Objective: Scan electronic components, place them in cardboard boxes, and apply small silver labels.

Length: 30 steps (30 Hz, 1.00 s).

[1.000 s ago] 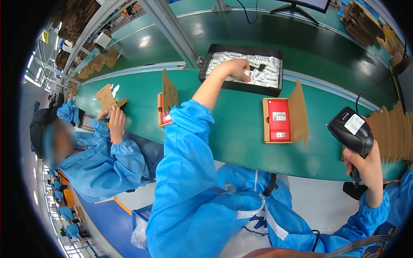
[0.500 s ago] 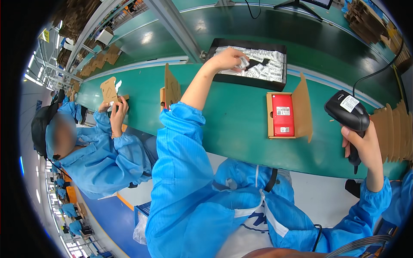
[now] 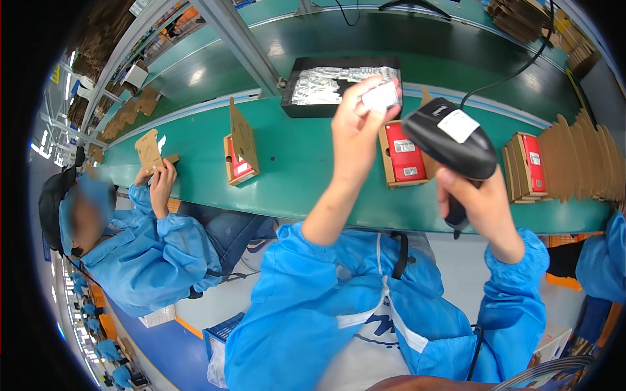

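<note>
The left hand point(image 3: 356, 130) held a small white packet point(image 3: 380, 96), with thumb and fingers clamped on it, above the green table point(image 3: 306, 169) and in front of the right end of the black tray point(image 3: 310, 112), in which many white packets point(image 3: 319, 85) lay. I judged this packet to be light; whether it was stiff or soft, I could not tell. A pinch at its edges seemed the better hold, leaving its flat face free. The right hand point(image 3: 481, 205) had its fingers wrapped around the handle of a black scanner point(image 3: 450, 138), which looked hard and rather top-heavy, so the handle was the proper place for gripping. The scanner stood in the way, hiding partly the open carton point(image 3: 387, 159) with a red box point(image 3: 396, 133) inside. Its cable point(image 3: 551, 26) led to the far right. Farther right were brown cartons point(image 3: 515, 171) and cardboard pieces point(image 3: 577, 163); on the left, another open carton point(image 3: 245, 133) and a co-worker point(image 3: 147, 241)
</note>
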Motion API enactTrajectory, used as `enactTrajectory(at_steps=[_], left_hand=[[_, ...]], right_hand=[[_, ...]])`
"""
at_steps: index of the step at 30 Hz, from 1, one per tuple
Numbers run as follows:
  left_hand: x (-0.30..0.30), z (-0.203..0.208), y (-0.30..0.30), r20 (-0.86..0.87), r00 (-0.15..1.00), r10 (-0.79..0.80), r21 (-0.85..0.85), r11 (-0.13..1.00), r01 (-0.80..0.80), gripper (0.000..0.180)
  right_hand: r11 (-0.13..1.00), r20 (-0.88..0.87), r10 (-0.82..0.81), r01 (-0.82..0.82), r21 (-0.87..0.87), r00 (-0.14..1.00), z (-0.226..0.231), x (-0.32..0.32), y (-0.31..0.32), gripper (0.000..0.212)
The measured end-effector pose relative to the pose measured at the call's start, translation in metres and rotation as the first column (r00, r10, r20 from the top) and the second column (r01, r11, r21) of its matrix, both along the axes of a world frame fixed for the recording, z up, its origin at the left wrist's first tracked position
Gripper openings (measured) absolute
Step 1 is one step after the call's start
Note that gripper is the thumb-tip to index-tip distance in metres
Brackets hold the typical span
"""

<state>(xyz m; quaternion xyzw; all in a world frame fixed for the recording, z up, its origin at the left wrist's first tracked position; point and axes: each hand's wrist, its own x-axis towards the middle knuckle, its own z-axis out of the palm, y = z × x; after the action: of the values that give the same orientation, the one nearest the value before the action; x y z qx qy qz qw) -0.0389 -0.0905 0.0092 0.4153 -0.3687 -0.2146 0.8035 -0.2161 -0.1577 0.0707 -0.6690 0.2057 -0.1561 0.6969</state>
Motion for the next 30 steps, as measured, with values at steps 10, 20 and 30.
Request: enactTrajectory(at_steps=[10,20,30], left_hand=[[-0.013,-0.039,0.002,0.136,0.981,-0.138,0.338,0.937,0.086,0.036],[0.002,-0.058,-0.029,0.759,0.598,-0.259,0.61,0.605,-0.512,0.019],[-0.037,-0.052,0.01,0.782,0.604,-0.153,0.478,0.77,-0.423,0.054]], right_hand=[[0.988,0.131,-0.137,0.145,-0.053,0.982,-0.024,-0.05,0.023,0.025],[0.989,0.057,-0.149,0.15,-0.013,0.987,-0.039,-0.085,0.003,0.021],[0.943,-0.044,-0.332,0.333,0.025,0.942,-0.063,-0.124,0.023,0.031]])
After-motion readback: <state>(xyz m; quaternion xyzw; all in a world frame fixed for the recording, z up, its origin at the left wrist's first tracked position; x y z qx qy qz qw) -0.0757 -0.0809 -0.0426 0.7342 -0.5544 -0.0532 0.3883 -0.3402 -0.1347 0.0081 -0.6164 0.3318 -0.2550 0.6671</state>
